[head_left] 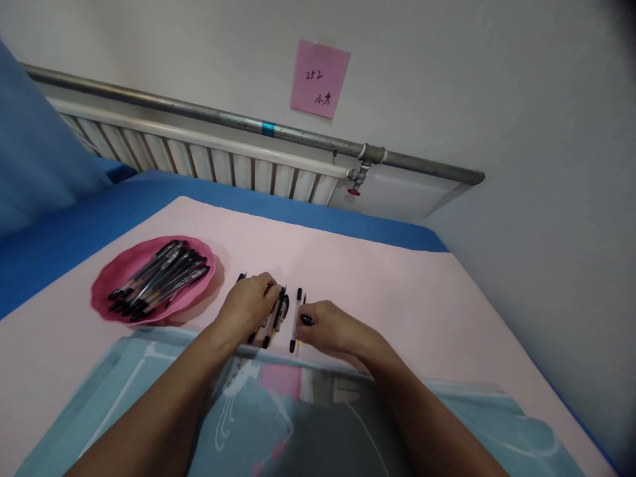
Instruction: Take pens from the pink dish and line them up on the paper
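My left hand (250,301) is closed over a small group of pens, thumb and fingers pinched at the upper end of a black-tipped pen (271,328). The fingers partly hide the pens beneath. Beside it lies a black pen cap with a clip (283,311). My right hand (325,324) is curled shut, with the rounded black end of a pen cap (307,320) poking out of it. Just left of those fingers, a clear pen barrel with black ends (296,318) lies on the table. A thin pointed piece shows partly behind the right fingers.
To the left, a pink scalloped basket (102,306) holds several black-capped pens (159,278). A pale pink mat (397,291) covers the blue table (397,228). Light blue patterned fabric (149,371) lies along the near edge. Behind are a radiator (243,172) and a pipe (209,114).
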`<control>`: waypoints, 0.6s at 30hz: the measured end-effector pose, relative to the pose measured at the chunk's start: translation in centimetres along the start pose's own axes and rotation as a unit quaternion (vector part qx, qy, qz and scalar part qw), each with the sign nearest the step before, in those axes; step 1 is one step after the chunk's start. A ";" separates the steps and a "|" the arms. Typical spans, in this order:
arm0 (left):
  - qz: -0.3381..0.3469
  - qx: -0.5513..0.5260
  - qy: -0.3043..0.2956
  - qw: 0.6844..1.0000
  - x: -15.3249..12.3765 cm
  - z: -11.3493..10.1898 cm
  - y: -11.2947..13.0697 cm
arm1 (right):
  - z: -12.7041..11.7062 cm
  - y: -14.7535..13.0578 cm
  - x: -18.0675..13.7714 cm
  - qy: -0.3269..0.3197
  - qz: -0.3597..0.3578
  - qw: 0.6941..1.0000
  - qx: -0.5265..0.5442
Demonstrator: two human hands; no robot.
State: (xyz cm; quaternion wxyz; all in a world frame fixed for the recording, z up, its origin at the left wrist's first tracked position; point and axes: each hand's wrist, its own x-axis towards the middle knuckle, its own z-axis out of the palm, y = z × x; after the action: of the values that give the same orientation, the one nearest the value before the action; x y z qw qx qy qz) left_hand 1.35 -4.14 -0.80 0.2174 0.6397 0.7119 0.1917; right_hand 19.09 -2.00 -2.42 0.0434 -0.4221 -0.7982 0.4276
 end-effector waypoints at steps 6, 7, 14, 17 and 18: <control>0.008 0.017 -0.008 1.000 0.0 0.1 -0.1 | -0.5 -0.3 -0.1 -0.024 -0.007 1.000 0.007; 0.007 0.019 -0.009 1.000 0.0 0.1 -0.1 | -0.7 -0.3 -0.1 -0.026 -0.006 1.000 0.013; 0.011 0.043 -0.022 0.999 0.1 0.2 -0.1 | -1.5 0.1 0.1 0.023 0.008 1.000 -0.006; 0.014 0.056 -0.031 0.998 0.1 0.2 -0.1 | -1.7 -0.1 -0.1 0.057 0.015 0.997 -0.048; 0.015 0.060 -0.034 0.997 0.1 0.2 -0.1 | -1.8 -0.2 -0.2 0.058 0.023 0.996 -0.059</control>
State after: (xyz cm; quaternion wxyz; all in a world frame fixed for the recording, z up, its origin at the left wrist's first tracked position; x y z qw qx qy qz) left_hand 1.36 -4.08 -1.07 0.1994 0.6681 0.7050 0.1298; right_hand 19.83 -1.03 -1.07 0.0544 -0.4660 -0.8083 0.3556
